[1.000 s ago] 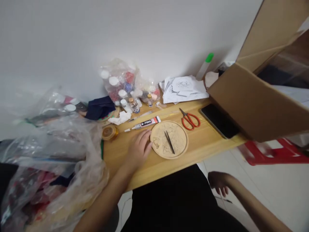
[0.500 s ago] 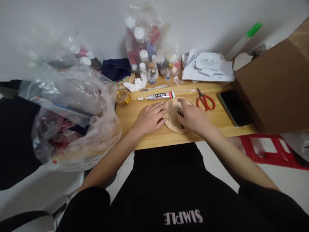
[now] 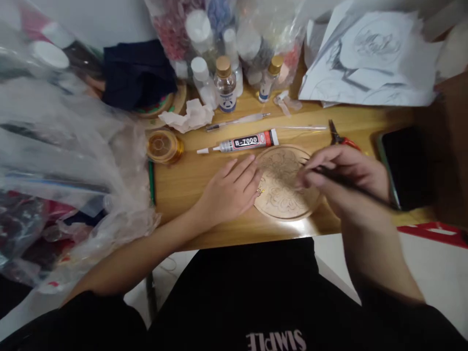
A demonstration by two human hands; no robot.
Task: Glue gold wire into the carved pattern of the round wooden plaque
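Observation:
A round wooden disc with a carved pattern lies near the front edge of the wooden table. My left hand rests flat at the disc's left rim, fingers stretched out. My right hand hovers over the disc's right side, fingers pinched on black tweezers that slant back toward my wrist. A B-7000 glue tube lies just behind the disc.
Red scissors and a dark phone lie to the right. Small bottles, a bag of bead jars, paper sketches, tissue, a gold tin and a big plastic bag crowd the back and left.
My right hand came up from below the table, reached the disc and lifted the tweezers off it. The view moved in closer to the table. My left hand stayed by the disc.

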